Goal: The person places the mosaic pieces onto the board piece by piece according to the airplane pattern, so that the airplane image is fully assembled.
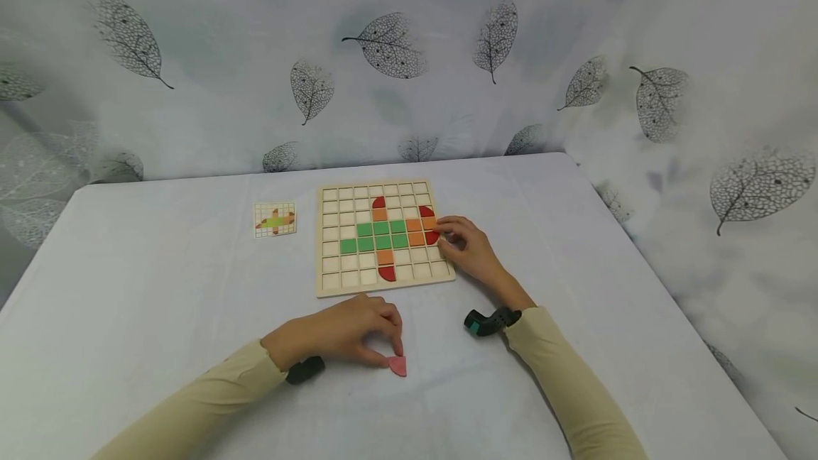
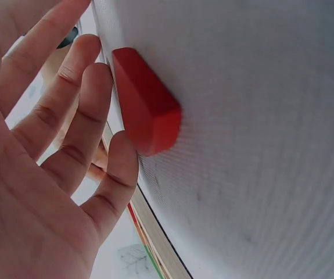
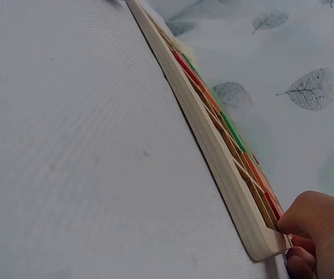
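Observation:
A square wooden grid board (image 1: 330,264) lies on the white table, with green, orange and red pieces set in its cells. My right hand (image 1: 469,247) holds the board's right edge, thumb and fingers by the red rounded pieces (image 1: 432,237) there. In the right wrist view, the thumb rests on the rim and the other fingers curl beside the outer edge. In front of the board, my left hand (image 1: 358,329) has its fingertips at a loose red quarter-round piece (image 2: 146,104). That piece lies on the cloth beside the loosely extended fingers in the left wrist view.
Left of the board lies a small pattern card (image 1: 275,219) showing a coloured shape on a grid. A leaf-printed backdrop (image 1: 441,119) hangs behind and to the right of the table. Dark bands (image 1: 492,321) sit on both wrists.

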Action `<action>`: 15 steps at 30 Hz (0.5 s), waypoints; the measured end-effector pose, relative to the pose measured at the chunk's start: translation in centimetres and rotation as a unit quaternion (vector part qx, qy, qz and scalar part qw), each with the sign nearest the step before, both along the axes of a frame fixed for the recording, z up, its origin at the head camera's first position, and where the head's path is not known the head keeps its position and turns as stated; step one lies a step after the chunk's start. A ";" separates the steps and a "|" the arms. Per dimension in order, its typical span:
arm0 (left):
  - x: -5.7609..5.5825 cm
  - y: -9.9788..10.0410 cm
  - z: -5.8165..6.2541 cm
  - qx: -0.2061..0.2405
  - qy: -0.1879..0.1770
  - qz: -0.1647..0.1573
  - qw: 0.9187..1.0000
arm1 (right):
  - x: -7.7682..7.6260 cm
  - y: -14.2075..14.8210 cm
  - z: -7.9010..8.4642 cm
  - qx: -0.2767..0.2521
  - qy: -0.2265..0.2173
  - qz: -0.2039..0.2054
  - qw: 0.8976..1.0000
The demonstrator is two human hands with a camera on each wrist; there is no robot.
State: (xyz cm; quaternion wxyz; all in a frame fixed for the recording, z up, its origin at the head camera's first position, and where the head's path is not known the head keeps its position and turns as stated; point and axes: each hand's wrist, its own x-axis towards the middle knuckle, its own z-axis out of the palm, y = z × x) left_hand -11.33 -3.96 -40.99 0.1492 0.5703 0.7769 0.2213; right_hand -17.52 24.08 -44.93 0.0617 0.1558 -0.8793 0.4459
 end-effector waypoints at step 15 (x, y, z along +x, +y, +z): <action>0.6 0.4 0.3 -0.008 -0.021 -0.022 0.999 | 0.1 -0.1 0.2 -0.002 -0.004 0.003 1.000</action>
